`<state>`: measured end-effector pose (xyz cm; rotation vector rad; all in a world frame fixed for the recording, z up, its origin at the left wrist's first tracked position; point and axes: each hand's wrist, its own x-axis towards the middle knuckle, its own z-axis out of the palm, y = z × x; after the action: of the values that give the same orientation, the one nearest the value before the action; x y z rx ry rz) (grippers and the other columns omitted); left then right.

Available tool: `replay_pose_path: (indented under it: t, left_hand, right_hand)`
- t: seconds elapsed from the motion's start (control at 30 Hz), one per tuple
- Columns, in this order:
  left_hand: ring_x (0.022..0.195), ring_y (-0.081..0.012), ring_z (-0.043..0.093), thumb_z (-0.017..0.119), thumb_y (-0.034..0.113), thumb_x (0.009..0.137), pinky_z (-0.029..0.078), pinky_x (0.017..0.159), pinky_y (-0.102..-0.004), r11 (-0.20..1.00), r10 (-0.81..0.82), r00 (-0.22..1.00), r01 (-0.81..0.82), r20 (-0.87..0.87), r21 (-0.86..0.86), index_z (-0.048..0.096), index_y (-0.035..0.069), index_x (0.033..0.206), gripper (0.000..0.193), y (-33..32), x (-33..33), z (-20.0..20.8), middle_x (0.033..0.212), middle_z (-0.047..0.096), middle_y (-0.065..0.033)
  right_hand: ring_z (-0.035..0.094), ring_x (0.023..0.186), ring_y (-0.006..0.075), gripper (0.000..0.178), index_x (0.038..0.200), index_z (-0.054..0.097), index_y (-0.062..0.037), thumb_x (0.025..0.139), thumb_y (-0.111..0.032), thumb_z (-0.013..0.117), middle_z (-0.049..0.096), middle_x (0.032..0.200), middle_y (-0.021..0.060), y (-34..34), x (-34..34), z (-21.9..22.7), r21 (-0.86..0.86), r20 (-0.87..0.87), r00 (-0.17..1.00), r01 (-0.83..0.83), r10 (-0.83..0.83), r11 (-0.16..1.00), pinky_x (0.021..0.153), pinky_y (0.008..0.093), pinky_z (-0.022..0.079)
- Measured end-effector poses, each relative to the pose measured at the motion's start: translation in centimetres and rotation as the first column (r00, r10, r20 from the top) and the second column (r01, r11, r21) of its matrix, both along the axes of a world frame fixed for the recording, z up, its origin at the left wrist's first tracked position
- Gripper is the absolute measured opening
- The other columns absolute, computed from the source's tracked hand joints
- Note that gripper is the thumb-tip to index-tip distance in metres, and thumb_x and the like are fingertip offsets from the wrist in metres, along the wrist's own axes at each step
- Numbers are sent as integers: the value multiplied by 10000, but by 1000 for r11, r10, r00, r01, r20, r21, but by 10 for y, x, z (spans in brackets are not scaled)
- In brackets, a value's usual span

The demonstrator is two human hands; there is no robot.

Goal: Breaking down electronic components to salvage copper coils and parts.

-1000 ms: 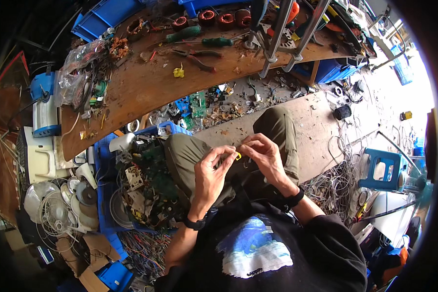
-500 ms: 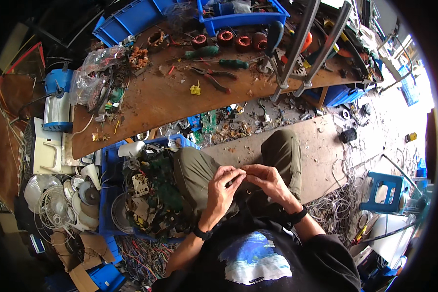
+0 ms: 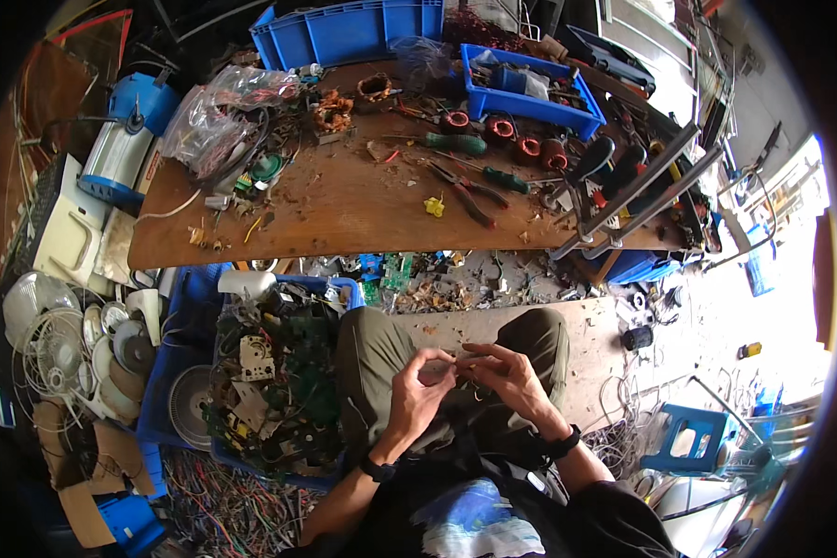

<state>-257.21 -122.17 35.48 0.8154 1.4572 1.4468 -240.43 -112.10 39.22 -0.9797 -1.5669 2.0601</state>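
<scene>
Above my lap my left hand (image 3: 418, 389) and my right hand (image 3: 513, 378) meet at the fingertips. The fingers of both are bent into a pinch. Whatever lies between them is too small and too hidden to make out. My knees (image 3: 538, 339) in olive trousers are just beyond. On the wooden bench (image 3: 344, 223) ahead lie red-handled pliers (image 3: 470, 193), two green-handled screwdrivers, one of them the thick screwdriver (image 3: 456, 142), and a small yellow piece (image 3: 434, 206).
Left of my legs stands a blue crate (image 3: 355, 296) heaped with circuit boards. Fan parts (image 3: 60, 349) pile up farther left. Copper-wound coils (image 3: 499, 129) and a blue tray (image 3: 530, 107) sit at the bench's back, near a metal frame (image 3: 642, 186). A blue stool (image 3: 688, 437) stands right.
The view has shifted, so the bench sits lower and straighter in the picture. My hands stay together over my lap; their fingers have shifted slightly, the right fingers now more stretched toward the left.
</scene>
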Motion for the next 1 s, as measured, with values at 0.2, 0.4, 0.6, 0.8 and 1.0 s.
replay_pose_path:
  t: [0.2, 0.4, 0.6, 0.8, 1.0]
  left_hand:
    - [968, -259, 742, 669, -31, 953, 648, 794, -325, 976, 129, 934, -179, 332, 125, 532, 3, 1193, 278, -5, -31, 6, 1213, 594, -89]
    - [978, -279, 739, 672, -13, 956, 648, 796, -328, 977, 96, 924, -159, 369, 143, 530, -8, 1175, 261, -4, -50, 25, 1228, 605, -103]
    - [993, -293, 734, 671, -1, 959, 649, 796, -337, 984, 67, 931, -121, 358, 131, 538, 1, 1159, 241, -6, -48, 32, 1229, 608, -115]
    - [1046, -252, 721, 677, 53, 977, 632, 842, -324, 986, -1, 925, -62, 379, 153, 541, 18, 1153, 225, -8, -45, 31, 1263, 608, -96]
    - [1051, -258, 721, 679, 56, 977, 635, 835, -322, 987, -13, 921, -50, 389, 151, 549, 14, 1145, 216, -8, -45, 27, 1249, 599, -91]
  right_hand:
    - [697, 1084, 195, 237, 1191, 675, 51, 991, -53, 601, 741, 1131, 151, 26, -30, 36, 149, 56, 995, 73, -82, 986, 979, 325, 543]
    - [697, 1058, 184, 250, 1192, 660, 91, 1013, -64, 578, 742, 1099, 152, 100, -83, 78, 389, -62, 995, 92, -74, 917, 970, 314, 547]
    - [723, 998, 183, 253, 1189, 658, 86, 978, -51, 637, 752, 1054, 148, 182, -136, 87, 595, 105, 992, -2, -75, 804, 879, 303, 578]
    - [746, 905, 176, 276, 1100, 725, 20, 859, -110, 760, 771, 908, 120, 225, -160, 76, 664, 233, 972, -148, -14, 733, 770, 300, 579]
    - [735, 894, 268, 410, 1097, 730, -26, 775, -258, 833, 753, 994, 158, 222, -171, 84, 843, 420, 891, -313, -172, 438, 801, 362, 569]
